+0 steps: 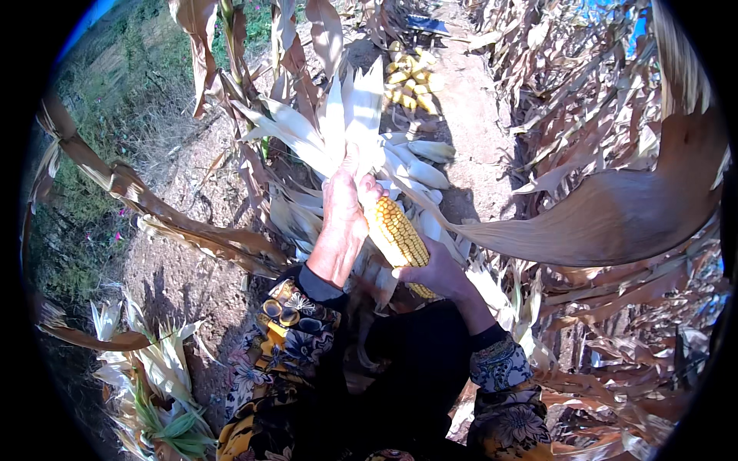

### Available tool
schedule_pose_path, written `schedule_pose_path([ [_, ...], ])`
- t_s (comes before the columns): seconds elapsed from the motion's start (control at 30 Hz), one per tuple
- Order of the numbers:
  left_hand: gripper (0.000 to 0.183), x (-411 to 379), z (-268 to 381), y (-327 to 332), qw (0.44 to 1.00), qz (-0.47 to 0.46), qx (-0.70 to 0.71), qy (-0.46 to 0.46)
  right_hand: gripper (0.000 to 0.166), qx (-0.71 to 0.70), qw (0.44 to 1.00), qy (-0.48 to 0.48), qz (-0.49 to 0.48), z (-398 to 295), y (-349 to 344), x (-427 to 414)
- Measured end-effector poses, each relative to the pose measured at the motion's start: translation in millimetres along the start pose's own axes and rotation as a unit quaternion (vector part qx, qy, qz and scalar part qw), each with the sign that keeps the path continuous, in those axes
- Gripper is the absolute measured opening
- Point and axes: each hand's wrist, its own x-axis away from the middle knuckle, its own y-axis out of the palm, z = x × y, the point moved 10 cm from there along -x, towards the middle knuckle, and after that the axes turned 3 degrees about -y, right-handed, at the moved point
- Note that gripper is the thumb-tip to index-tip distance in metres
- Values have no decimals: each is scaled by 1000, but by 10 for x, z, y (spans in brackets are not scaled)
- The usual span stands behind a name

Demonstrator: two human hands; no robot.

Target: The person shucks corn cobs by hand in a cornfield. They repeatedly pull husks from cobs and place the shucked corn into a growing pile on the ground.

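A yellow corn cob [398, 230] lies slantwise between my two hands, its kernels bare. My right hand [438, 271] is wrapped around the lower part of the cob, and the tip shows below the fingers. At the upper end, my left hand [346, 199] grips the pale husk leaves [351, 115], which are peeled back and fan out above the fist. The stem end of the cob is hidden by the left fingers. Beneath my hands lie several unpeeled ears in pale husks [424, 170].
Beyond the husked ears is a heap of bare yellow cobs [412, 80] on the soil. A broad dry corn leaf [594, 219] arches across the right side. Dry stalks [173, 219] stand at left, above a pile of stripped husks [167, 380]. Dense dry corn plants [576, 86] line the right.
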Motion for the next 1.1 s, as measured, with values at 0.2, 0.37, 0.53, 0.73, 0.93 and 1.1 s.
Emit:
schedule_pose_path([
  [0.2,34,-111,219,-209,994,57,63,70,39,-349,929,34,120,112,712,34],
  [0.37,23,-204,531,-327,986,33,104,125,35,-630,763,107,98,299,1421,161],
  [0.53,25,-148,790,-573,974,92,80,194,33,-531,811,42,241,232,479,629],
  [0.73,19,-112,398,-304,991,63,26,116,43,-271,645,-260,665,-384,-1159,2066],
  [0.93,21,-132,349,-337,992,60,5,110,54,-3,627,-349,696,-1124,-2035,1743],
  [1.1,16,-208,168,-210,996,28,-50,69,67,52,913,-100,391,-901,-2627,-305],
])
